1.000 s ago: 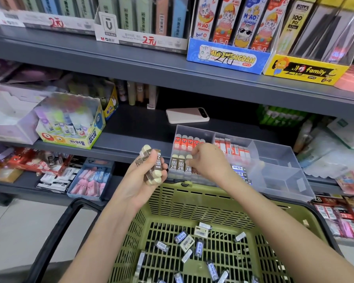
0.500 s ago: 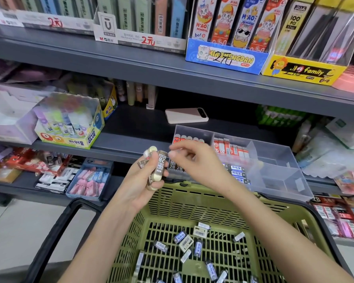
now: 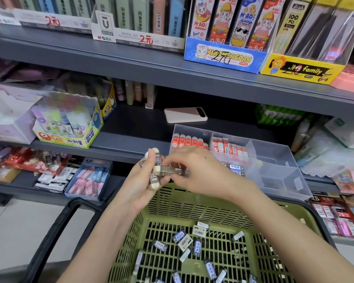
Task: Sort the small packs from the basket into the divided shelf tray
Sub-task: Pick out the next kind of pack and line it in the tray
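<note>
One green plastic basket [image 3: 192, 203], near, with loose small packs [image 3: 185, 242] scattered on its slatted floor. One clear divided tray [image 3: 274, 160] on the grey shelf [image 3: 131, 139], just past the basket's far rim; red and dark packs stand in its left compartments. Left hand [image 3: 139, 184], above that rim, fingers curled round a bundle of brown packs [image 3: 155, 160]. Right hand [image 3: 200, 172] pinching one brown pack [image 3: 170, 170], crosswise against the bundle.
</note>
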Available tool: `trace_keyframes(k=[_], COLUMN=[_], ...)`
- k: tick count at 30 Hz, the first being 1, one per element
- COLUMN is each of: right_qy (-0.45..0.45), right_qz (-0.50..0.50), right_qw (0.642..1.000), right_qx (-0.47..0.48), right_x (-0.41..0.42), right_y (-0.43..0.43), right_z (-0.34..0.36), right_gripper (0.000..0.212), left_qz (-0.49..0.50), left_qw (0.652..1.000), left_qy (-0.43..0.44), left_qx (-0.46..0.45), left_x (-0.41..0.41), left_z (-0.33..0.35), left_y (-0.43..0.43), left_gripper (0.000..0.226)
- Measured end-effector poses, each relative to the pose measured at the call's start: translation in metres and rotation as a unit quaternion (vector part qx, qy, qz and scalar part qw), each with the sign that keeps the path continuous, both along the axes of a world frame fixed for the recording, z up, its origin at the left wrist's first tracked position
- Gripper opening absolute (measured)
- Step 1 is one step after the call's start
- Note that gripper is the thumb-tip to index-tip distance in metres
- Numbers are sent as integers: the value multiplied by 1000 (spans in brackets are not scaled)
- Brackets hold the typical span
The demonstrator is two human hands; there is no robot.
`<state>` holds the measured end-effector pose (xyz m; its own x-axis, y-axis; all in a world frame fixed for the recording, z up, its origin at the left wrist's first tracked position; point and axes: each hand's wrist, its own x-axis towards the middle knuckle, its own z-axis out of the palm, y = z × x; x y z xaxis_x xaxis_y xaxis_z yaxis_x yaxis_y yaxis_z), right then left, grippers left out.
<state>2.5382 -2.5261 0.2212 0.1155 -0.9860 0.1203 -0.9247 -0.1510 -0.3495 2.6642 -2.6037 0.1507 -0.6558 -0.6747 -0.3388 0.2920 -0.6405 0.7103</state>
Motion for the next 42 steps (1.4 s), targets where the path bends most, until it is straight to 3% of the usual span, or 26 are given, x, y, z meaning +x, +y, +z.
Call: trace_keyframes(k=[3, 5, 8, 10, 18, 21, 24, 27, 33, 36, 38, 40, 42], right_qy=[-5, -135, -310, -320, -360, -292, -110, -37, 20, 85, 15, -204, -306], right_qz=[-25, -104, -207, -249, -342, -344, -315, -318, -305, -292, -260, -196, -159], right_qw=[1000, 985, 928, 914, 859, 885, 939, 942, 944, 951, 965, 959, 938], right_qx=[4, -4, -4, 20, 128, 111, 89, 96, 128, 59, -25, -9, 33], right_x=[-5, -17, -45, -56, -50, -47, -41, -37, -37, -30, -21, -9, 1], right_y=[2, 3, 3, 2, -12, -15, -16, -19, -24, -18, -11, -7, -5], right_z=[1, 1, 4, -2, -30, -33, -36, -39, -39, -32, -24, -12, -6], right_gripper=[16, 14, 28, 35, 13, 10, 11, 20, 22, 24, 24, 21, 19], left_qz=[0, -3, -6, -3, 14, 8, 9, 14, -5, -10, -8, -6, -10], left_qw=[1000, 1000, 1000, 1000, 1000, 1000, 1000, 1000, 999, 998, 998, 997, 997], left_qy=[-3, 4, 8, 9, -3, 6, 17, 21, 29, 24, 26, 30, 33], left_qx=[-9, -21, -28, -22, -15, -10, 2, 5, -23, -51, -58, -64, -75], left_x=[1, 2, 5, 5, 4, 5, 6, 6, 8, 8, 8, 7, 6], left_z=[0, 1, 0, 0, 2, 1, 2, 1, 1, 2, 2, 1, 0], left_y=[1, 1, -1, -1, 0, -1, -2, -3, -2, -1, -1, 0, 0], left_gripper=[47, 48, 39, 33, 24, 19, 13, 25, 22, 24, 23, 19, 18])
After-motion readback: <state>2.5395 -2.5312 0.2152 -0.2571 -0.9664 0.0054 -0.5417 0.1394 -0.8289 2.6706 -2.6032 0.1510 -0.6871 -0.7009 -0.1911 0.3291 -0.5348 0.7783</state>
